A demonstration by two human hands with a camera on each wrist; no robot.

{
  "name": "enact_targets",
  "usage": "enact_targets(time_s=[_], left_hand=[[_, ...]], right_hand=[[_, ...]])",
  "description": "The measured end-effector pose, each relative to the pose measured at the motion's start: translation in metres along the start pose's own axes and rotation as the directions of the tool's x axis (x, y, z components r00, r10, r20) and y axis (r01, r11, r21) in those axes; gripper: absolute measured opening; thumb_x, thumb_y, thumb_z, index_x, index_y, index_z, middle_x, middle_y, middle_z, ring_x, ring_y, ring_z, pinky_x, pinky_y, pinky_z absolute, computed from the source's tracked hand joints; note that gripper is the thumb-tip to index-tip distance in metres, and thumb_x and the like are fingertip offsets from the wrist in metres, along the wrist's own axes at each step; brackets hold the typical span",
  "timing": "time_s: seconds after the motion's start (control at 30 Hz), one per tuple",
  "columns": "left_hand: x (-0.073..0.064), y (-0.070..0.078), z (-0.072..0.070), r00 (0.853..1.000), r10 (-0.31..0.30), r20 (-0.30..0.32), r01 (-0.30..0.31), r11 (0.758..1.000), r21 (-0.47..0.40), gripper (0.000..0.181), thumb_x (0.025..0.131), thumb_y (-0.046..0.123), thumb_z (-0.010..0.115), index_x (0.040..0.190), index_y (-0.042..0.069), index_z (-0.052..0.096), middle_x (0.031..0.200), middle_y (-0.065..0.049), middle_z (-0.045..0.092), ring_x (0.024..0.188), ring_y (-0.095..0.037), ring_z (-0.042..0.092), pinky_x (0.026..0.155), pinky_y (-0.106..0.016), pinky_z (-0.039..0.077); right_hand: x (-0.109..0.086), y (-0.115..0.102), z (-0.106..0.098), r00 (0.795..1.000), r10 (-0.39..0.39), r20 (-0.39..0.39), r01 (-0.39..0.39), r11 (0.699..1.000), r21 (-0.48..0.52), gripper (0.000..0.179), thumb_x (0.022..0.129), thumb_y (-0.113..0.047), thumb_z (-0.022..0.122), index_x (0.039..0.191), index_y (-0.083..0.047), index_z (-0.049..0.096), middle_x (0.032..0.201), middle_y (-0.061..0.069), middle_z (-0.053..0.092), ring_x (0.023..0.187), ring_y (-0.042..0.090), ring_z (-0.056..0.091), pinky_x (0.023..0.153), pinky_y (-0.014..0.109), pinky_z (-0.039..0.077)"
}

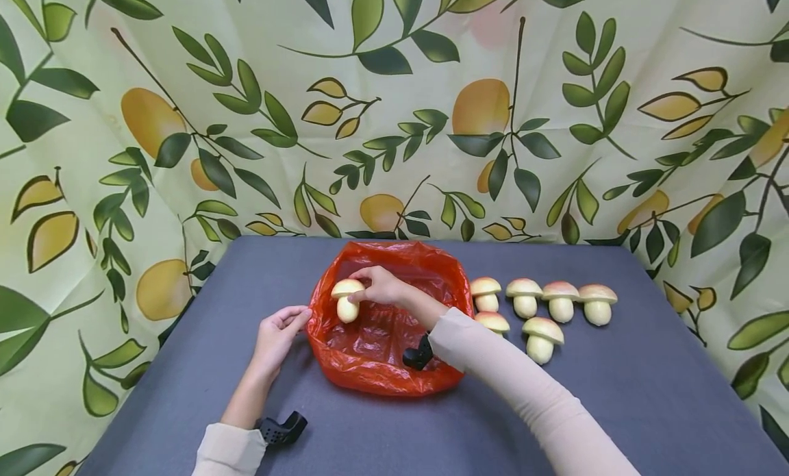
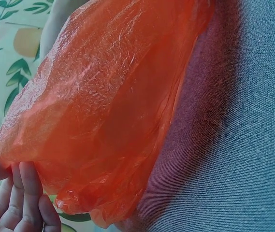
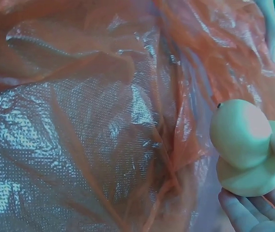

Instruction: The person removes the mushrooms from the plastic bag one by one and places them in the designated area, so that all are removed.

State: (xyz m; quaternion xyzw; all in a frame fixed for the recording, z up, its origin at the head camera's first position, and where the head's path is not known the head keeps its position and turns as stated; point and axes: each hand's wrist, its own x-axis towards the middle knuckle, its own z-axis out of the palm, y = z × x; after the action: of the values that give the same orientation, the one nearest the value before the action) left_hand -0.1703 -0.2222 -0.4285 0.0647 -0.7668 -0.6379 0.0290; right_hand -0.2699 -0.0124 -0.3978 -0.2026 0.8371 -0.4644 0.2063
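A red plastic bag [image 1: 394, 380] stands with its mouth spread wide on the grey table. My left hand [image 1: 277, 335] pinches the bag's left rim between thumb and fingers; the left wrist view shows the thin red film [image 2: 108, 106] rising from those fingertips. Inside the mouth, toward the left side, my right hand [image 1: 383, 286] holds a toy mushroom [image 1: 348, 311] by its cap, stem pointing down. In the right wrist view the mushroom's pale rounded stem [image 3: 241, 130] faces the camera, with thumb and fingers around the cap. Below it lies the bag's wrinkled inside.
Several more mushrooms with reddish cap tops, among them one at the front [image 1: 542, 339] and one at the far right [image 1: 597, 305], stand right of the bag. My right forearm [image 1: 511, 387] crosses the bag's right rim. A leaf-patterned cloth [image 1: 394, 161] hangs behind the table [image 1: 647, 394].
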Motion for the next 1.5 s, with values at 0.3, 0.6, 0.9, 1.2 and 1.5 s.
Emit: enact_targets(time_s=[0.3,0.6,0.9,1.2,1.5], left_hand=[[-0.002,0.003,-0.001,1.0,-0.013,-0.016,0.013,1.0,0.011,0.029,0.096,0.016,0.059,0.11,-0.008,0.063,0.068,0.024,0.066,0.067,0.003,0.064,0.073,-0.02,0.053],[-0.002,0.003,-0.002,1.0,-0.001,-0.001,0.001,1.0,0.015,0.028,0.096,0.016,0.058,0.11,-0.008,0.063,0.069,0.024,0.066,0.068,0.003,0.064,0.073,-0.022,0.054],[-0.001,0.002,0.0,1.0,0.009,-0.009,-0.009,1.0,-0.009,0.024,0.095,0.013,0.059,0.106,-0.007,0.064,0.068,0.023,0.067,0.066,0.002,0.064,0.069,-0.019,0.053],[-0.001,0.001,0.0,1.0,-0.003,0.004,0.003,1.0,-0.001,0.028,0.096,0.016,0.058,0.109,-0.008,0.063,0.068,0.023,0.066,0.068,0.002,0.064,0.073,-0.021,0.054],[-0.002,0.001,0.0,1.0,-0.003,0.006,0.003,1.0,0.015,0.028,0.096,0.016,0.058,0.11,-0.008,0.063,0.069,0.024,0.066,0.068,0.003,0.064,0.073,-0.021,0.053]], right_hand=[[-0.009,0.0,-0.006,1.0,-0.014,0.003,0.014,1.0,-0.02,0.049,0.085,-0.016,0.072,0.13,0.0,0.057,0.127,0.015,0.064,0.101,0.019,0.06,0.091,0.028,0.052],[-0.024,-0.001,-0.011,1.0,-0.011,0.017,0.011,1.0,0.019,0.047,0.086,-0.015,0.072,0.128,-0.001,0.059,0.124,0.015,0.066,0.101,0.018,0.062,0.089,0.026,0.052],[-0.037,-0.002,-0.018,0.999,-0.033,0.043,0.033,0.999,0.002,0.045,0.086,-0.02,0.072,0.128,-0.007,0.061,0.122,0.01,0.068,0.096,0.015,0.061,0.087,0.026,0.052],[-0.055,-0.007,-0.024,0.995,-0.065,0.077,0.058,0.994,0.088,0.048,0.088,-0.014,0.07,0.131,-0.002,0.056,0.126,0.017,0.065,0.114,0.024,0.066,0.091,0.03,0.055],[-0.08,-0.011,-0.031,0.986,-0.129,0.105,0.123,0.99,0.063,0.048,0.086,-0.013,0.071,0.131,-0.002,0.056,0.121,0.017,0.067,0.099,0.011,0.064,0.083,0.021,0.053]])
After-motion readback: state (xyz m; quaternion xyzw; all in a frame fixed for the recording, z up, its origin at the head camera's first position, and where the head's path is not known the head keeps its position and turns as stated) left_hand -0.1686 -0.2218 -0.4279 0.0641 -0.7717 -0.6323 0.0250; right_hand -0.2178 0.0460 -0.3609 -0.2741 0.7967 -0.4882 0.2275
